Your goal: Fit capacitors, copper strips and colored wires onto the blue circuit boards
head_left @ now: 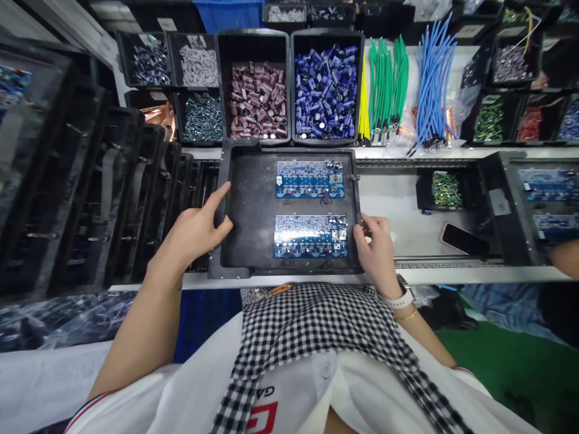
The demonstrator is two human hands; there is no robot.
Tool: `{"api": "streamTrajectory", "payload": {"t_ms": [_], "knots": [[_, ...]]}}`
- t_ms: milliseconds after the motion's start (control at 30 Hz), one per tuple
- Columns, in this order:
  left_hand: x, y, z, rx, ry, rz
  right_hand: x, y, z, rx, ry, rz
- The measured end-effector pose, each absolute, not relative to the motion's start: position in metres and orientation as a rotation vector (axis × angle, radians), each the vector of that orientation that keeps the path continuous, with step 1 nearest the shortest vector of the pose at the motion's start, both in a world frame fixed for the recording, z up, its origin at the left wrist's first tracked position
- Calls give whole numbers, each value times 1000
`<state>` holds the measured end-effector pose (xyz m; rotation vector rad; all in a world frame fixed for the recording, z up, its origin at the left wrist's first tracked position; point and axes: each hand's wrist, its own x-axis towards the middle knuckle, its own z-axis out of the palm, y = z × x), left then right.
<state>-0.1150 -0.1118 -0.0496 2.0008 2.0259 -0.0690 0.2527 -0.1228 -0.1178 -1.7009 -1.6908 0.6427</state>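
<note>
Your left hand, spread open, touches the black tray; your right hand grips its opposite edge, probably steadying the circuit boards between them.

The left hand spreads its index finger and thumb apart, the left forearm slanting back and outward behind it. Well apart from it, the right hand bends its fingers, thumb toward the left hand; how firmly they close is hard to tell. Behind it, the right wrist and right forearm angle outward.
</note>
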Motion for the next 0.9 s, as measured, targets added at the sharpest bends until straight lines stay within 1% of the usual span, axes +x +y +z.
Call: {"api": "streamTrajectory", "payload": {"t_ms": [100, 200, 267, 333, 367, 433, 467, 533, 633, 700, 767, 900], "knots": [[-114, -112, -47, 1998, 2020, -101, 250, -125, -123, -1690, -1711, 643], [-109, -116, -30, 1975, 2000, -205, 252, -128, -120, -1693, -1715, 701], [-101, -115, -10, 1970, 2110, -338, 260, -120, -113, -1692, -1722, 758], [-85, -100, 12, 1974, 2314, -388, 270, -96, -101, -1658, -1753, 714], [-75, -87, 21, 1994, 2385, -333, 275, -77, -95, -1627, -1780, 635], [-48, -45, 27, 2077, 2337, -57, 279, -24, -86, -1515, -1892, 457], [-32, -18, 22, 2160, 2163, 102, 278, 7, -84, -1459, -1958, 392], [1, 39, -2, 2236, 1923, 261, 269, 68, -88, -1358, -2068, 318], [46, 113, -58, 2226, 1861, 383, 248, 135, -104, -1297, -2208, 257], [67, 145, -91, 2145, 1896, 443, 238, 158, -118, -1309, -2243, 192], [79, 164, -112, 2072, 1952, 518, 234, 167, -129, -1313, -2229, 150], [82, 188, -120, 2156, 1914, 635, 239, 179, -140, -1325, -2184, 159]]}}
